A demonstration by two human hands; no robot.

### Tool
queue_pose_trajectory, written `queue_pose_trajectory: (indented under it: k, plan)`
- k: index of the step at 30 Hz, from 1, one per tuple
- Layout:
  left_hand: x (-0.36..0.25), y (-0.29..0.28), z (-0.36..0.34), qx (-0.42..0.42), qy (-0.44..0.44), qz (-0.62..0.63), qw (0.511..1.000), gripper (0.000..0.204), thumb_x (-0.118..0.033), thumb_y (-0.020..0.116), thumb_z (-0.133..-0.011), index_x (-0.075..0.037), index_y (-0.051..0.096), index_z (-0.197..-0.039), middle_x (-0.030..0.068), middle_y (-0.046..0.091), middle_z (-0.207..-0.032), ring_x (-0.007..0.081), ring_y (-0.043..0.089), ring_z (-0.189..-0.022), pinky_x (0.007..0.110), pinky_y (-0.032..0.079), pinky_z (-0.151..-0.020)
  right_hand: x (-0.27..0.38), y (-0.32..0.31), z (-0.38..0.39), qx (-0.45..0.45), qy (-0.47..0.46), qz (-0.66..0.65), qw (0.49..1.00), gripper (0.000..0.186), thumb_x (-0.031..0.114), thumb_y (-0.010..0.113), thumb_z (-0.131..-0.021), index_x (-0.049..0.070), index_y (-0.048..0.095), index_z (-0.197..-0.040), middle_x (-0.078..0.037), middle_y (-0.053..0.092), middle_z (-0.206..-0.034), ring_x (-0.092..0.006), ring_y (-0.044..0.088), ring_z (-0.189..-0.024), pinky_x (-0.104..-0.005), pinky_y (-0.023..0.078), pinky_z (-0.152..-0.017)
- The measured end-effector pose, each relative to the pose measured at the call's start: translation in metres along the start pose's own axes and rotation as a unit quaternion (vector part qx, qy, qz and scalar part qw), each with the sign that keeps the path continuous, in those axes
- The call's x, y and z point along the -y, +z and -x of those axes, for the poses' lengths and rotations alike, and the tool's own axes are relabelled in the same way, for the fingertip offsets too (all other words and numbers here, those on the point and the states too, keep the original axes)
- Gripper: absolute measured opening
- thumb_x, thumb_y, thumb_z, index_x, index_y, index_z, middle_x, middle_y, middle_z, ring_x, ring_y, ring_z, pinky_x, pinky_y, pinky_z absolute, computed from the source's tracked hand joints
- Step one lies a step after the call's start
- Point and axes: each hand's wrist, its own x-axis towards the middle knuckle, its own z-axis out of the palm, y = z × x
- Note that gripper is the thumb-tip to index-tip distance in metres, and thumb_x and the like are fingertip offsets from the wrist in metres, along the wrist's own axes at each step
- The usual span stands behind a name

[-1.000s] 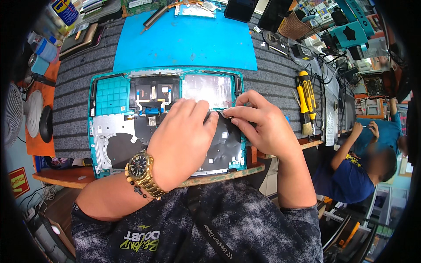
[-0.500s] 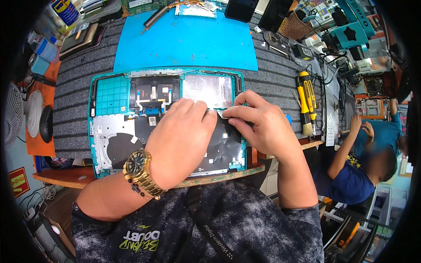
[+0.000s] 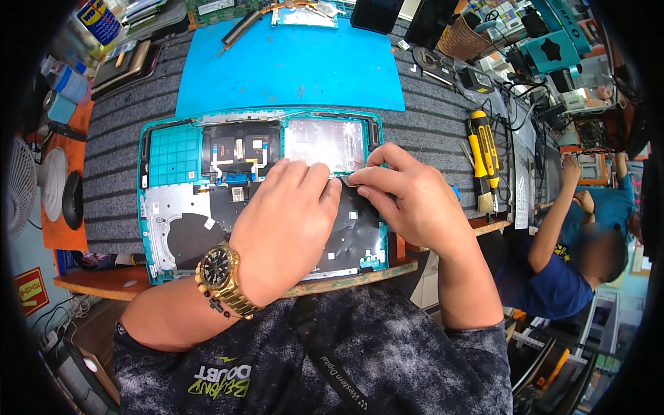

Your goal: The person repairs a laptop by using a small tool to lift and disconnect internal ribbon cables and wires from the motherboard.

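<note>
A teal laptop chassis [image 3: 171, 153] lies opened in front of me with its inner side up, showing a black touchpad back, silver metal and black film. My left hand [image 3: 283, 218], wearing a gold watch [image 3: 225, 270], rests over the middle of it, fingers bent slightly and fingertips down on the chassis below the shiny clear sheet [image 3: 321, 142]. My right hand [image 3: 418, 200] comes in from the right, thumb and forefinger pinched on a small silvery piece [image 3: 351, 182] at the sheet's lower right corner. Most of that piece is hidden by the fingers.
Beyond the chassis lies a blue mat [image 3: 290, 69] with a soldering iron [image 3: 242, 31] on it. To the right are yellow-handled screwdrivers [image 3: 489, 149] and a brush [image 3: 485, 203]. A teal microscope [image 3: 550, 59] stands far right. Another person [image 3: 553, 270] works at the right.
Both hands stay almost in place; the left fingertips have shifted slightly at the chassis. The right pinch continues. The other person's raised arm has moved upward.
</note>
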Motion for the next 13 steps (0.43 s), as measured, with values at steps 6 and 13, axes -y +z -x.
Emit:
queue_pose_trajectory:
  k: [6, 13]
  plan:
    - [0.0026, -0.0001, -0.0013, 0.006, -0.013, 0.027, 1.000, 0.044, -0.004, 0.081, -0.092, 0.003, 0.079, -0.135, 0.0182, 0.071, -0.126, 0.0403, 0.071, -0.122, 0.052, 0.060, -0.110, -0.0031, -0.0012, -0.0028, 0.009, -0.004, -0.008, 1.000, 0.014, 0.015, 0.088, -0.102, 0.012, 0.089, -0.116, -0.010, 0.077, -0.115, -0.0399, 0.082, -0.096, -0.0513, 0.066, -0.083]
    - [0.0039, -0.0046, -0.0048, 0.034, -0.104, 0.051, 0.993, 0.056, -0.006, 0.094, -0.087, -0.002, 0.073, -0.139, 0.0175, 0.071, -0.134, 0.0427, 0.069, -0.130, 0.056, 0.053, -0.120, -0.0047, -0.0046, -0.0040, 0.033, 0.005, -0.026, 0.999, 0.022, 0.004, 0.090, -0.099, 0.008, 0.090, -0.121, -0.012, 0.077, -0.118, -0.0358, 0.081, -0.096, -0.0443, 0.065, -0.085]
